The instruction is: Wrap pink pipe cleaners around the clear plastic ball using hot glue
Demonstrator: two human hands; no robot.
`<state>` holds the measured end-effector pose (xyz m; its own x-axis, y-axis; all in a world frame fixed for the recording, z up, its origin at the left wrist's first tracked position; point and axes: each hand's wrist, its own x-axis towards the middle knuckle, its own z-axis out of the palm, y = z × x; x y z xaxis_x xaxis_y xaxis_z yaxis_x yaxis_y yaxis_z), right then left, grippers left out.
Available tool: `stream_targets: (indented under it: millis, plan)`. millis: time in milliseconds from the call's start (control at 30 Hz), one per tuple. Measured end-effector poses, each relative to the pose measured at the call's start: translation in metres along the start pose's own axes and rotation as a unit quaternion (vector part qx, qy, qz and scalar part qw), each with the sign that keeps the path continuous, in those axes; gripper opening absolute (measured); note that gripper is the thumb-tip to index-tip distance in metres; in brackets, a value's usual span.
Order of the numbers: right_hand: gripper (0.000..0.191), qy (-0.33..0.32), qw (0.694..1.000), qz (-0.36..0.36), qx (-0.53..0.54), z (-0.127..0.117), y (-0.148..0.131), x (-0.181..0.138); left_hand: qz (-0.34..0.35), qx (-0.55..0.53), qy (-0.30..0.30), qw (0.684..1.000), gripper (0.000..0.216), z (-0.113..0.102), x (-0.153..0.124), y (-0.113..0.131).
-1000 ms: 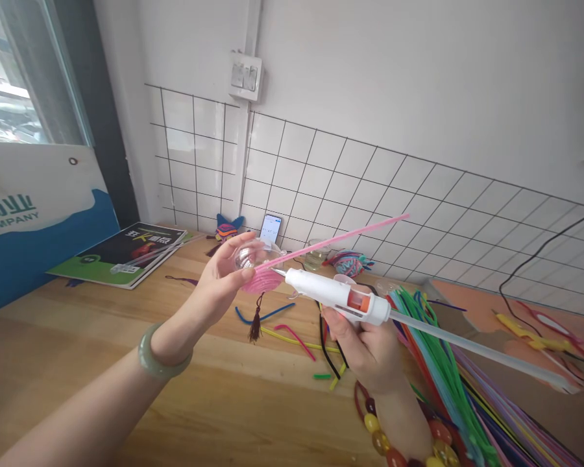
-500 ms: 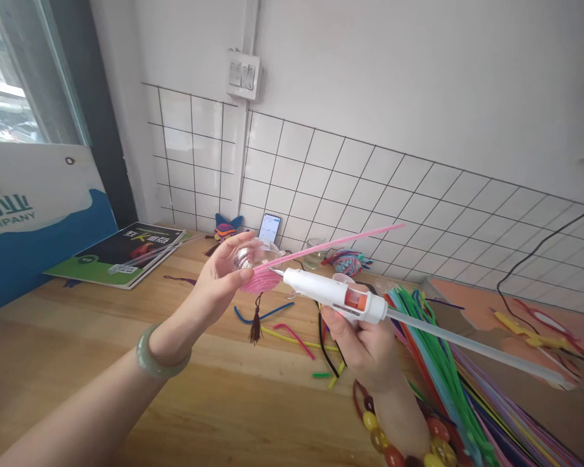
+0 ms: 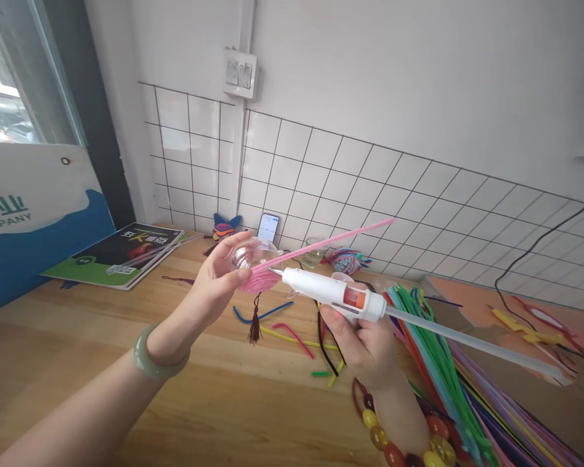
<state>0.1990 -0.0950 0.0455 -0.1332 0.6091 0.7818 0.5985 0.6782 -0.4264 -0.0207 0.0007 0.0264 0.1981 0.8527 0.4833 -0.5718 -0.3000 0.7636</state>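
Observation:
My left hand [image 3: 219, 269] is closed around a clear plastic ball [image 3: 267, 248] whose lower part is wrapped in pink pipe cleaner [image 3: 260, 281]. The loose end of a pink pipe cleaner [image 3: 331, 242] sticks out to the upper right from under my thumb. A dark tassel [image 3: 254, 327] hangs below the ball. In my right hand [image 3: 365, 344] is a white hot glue gun [image 3: 328, 292], its nozzle close to the pink strands; I cannot tell if it touches. A long translucent glue stick [image 3: 472, 344] extends from its back.
Cut pipe cleaner pieces [image 3: 294, 340] lie on the wooden table [image 3: 199, 389]. A bundle of coloured pipe cleaners [image 3: 433, 363] is at right, near yellow-handled pliers [image 3: 528, 331]. Along the wall stand a phone [image 3: 268, 228] and yarn-like fish [image 3: 348, 261]. A magazine [image 3: 121, 253] lies left.
The view has shifted very slightly. The loose pink pipe cleaner end has dipped a little; both hands keep their hold, with the glue gun nozzle still by the pink strands.

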Motion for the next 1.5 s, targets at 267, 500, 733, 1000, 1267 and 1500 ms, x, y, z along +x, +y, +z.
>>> stream_targets:
  millis: [267,500,733,1000,1267,1500]
  plan:
    - [0.008,-0.013,1.000,0.014,0.006,-0.001,0.003,-0.002,-0.008,0.010,0.010,1.000,0.058,-0.001,-0.001,0.000]
    - [0.008,-0.006,1.000,0.018,0.002,-0.001,0.003,-0.002,-0.013,0.003,0.009,1.000,0.058,0.000,-0.001,0.001]
    - [0.013,-0.007,0.999,0.036,0.000,-0.001,0.003,-0.003,-0.014,-0.001,0.007,1.000,0.059,-0.001,0.000,0.000]
    - [0.021,0.003,0.995,0.088,0.057,-0.001,0.001,0.001,-0.005,-0.012,-0.003,1.000,0.054,-0.002,0.000,0.000]
    - [0.036,-0.047,0.920,0.218,0.322,-0.007,0.017,0.009,-0.020,-0.033,0.007,0.999,0.052,-0.004,0.002,0.000]
    - [0.071,-0.348,0.860,0.271,0.258,-0.007,0.064,0.001,-0.034,-0.034,0.026,0.998,0.051,-0.009,0.005,-0.003]
